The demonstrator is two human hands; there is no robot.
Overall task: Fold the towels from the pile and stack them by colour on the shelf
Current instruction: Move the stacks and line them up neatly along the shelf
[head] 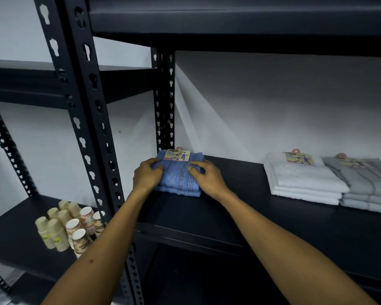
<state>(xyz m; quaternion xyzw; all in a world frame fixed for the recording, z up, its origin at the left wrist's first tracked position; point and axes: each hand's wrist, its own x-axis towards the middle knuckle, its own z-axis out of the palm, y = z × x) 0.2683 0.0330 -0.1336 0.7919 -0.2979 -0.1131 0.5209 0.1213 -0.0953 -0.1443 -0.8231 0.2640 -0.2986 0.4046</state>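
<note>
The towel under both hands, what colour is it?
Blue towel, with thin pale stripes across it; seen in the head view.

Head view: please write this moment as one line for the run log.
stage: stacking | hands: left and right rest on blue towels | shelf: white stack, grey stack at right

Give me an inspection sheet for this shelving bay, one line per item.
Surface: dark shelf of a black metal rack, carrying three towel stacks.
Job's things: blue towels stacked at the left end, card label at the back; white towels and grey towels side by side, touching, at the right.
Clutter: paper cups in stacks on the lower shelf of the neighbouring rack.
Grippers: left hand and right hand rest on the blue stack, fingers lightly bent.
Cables: nothing seen.
Surroundings: pale wall behind; another shelf overhead.
</note>
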